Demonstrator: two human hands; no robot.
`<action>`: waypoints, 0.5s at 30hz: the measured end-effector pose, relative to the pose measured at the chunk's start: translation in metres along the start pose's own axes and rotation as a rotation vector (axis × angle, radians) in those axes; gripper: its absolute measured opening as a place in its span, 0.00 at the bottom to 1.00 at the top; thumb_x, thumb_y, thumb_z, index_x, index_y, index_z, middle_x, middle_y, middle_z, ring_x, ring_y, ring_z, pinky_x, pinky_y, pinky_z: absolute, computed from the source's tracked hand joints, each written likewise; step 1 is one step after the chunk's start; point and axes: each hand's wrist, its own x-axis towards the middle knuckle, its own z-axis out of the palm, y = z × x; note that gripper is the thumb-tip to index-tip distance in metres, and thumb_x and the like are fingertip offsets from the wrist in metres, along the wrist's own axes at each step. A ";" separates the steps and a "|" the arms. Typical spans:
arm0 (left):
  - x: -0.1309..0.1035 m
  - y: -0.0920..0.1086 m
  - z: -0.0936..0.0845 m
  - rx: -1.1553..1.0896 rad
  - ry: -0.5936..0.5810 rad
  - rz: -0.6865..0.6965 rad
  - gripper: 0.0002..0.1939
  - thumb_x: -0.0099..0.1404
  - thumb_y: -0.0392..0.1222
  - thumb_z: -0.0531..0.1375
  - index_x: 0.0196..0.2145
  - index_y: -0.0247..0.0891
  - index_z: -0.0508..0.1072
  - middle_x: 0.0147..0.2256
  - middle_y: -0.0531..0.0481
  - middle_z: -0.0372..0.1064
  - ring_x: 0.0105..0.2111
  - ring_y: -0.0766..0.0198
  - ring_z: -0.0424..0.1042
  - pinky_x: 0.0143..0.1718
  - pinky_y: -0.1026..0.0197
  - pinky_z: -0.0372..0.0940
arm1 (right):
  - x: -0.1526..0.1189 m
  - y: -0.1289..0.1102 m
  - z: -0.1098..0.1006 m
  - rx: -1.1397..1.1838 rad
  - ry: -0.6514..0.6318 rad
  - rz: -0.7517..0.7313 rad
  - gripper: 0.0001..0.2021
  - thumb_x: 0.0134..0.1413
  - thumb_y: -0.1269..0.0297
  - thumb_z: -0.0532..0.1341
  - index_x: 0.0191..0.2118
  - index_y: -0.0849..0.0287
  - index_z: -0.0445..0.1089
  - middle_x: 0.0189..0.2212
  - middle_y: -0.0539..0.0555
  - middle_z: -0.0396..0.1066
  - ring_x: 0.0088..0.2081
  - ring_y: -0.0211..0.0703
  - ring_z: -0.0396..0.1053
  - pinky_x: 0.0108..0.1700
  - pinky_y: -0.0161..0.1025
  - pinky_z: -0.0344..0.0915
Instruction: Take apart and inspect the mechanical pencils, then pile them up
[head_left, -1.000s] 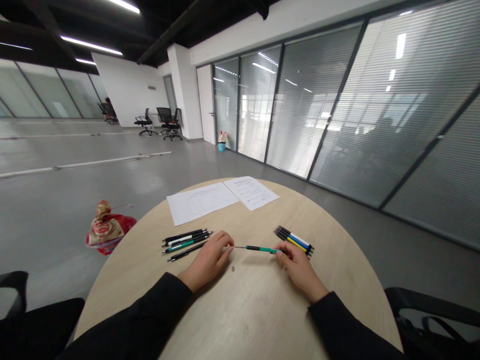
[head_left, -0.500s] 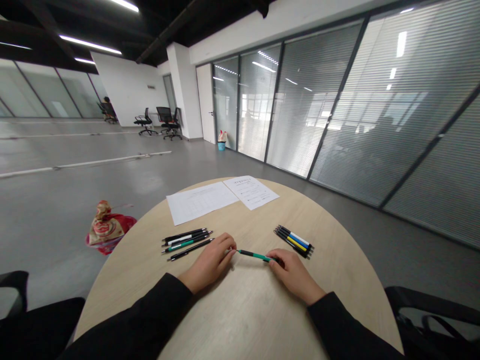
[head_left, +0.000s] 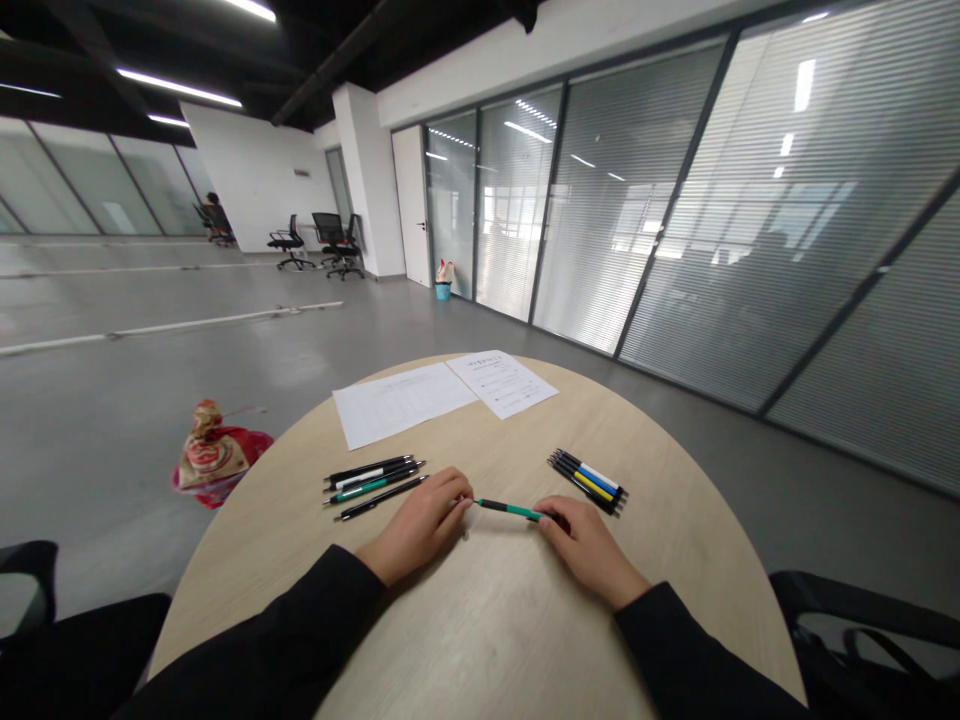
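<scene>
So the green pen (head_left: 510, 510) sits right between the two hands, just above the table (head_left: 540, 640) or on it, can't tell which. Right hand (head_left: 592, 550) has its back end pinched between thumb and fingers, and that end is partly hidden by them. Left hand (head_left: 416, 525) is at the tip, thumb and fingertips together; too small to make out what exactly they're pinching, or whether they've got the tip itself. The other fingers on both hands are mostly curled out of sight. Left pens (head_left: 373, 487) lie just beside the left hand, right pens (head_left: 589, 482) just past the right one. Further off are two papers (head_left: 409, 403), print too blurry to read. Both sleeves (head_left: 292, 630) get cut off at the bottom.
</scene>
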 end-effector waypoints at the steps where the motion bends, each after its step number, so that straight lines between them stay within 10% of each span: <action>1: 0.000 0.000 0.000 0.002 -0.001 0.000 0.13 0.76 0.43 0.47 0.37 0.39 0.68 0.38 0.46 0.67 0.39 0.59 0.67 0.43 0.57 0.63 | 0.000 0.000 0.000 0.003 -0.001 -0.002 0.09 0.60 0.69 0.58 0.38 0.58 0.77 0.35 0.54 0.77 0.37 0.44 0.71 0.40 0.38 0.62; 15: 0.001 0.001 0.000 -0.034 0.016 -0.014 0.13 0.75 0.42 0.49 0.35 0.38 0.68 0.36 0.47 0.67 0.37 0.60 0.67 0.42 0.58 0.63 | 0.000 0.000 -0.001 0.027 -0.016 -0.009 0.09 0.60 0.67 0.58 0.38 0.58 0.77 0.35 0.54 0.77 0.37 0.46 0.71 0.41 0.39 0.63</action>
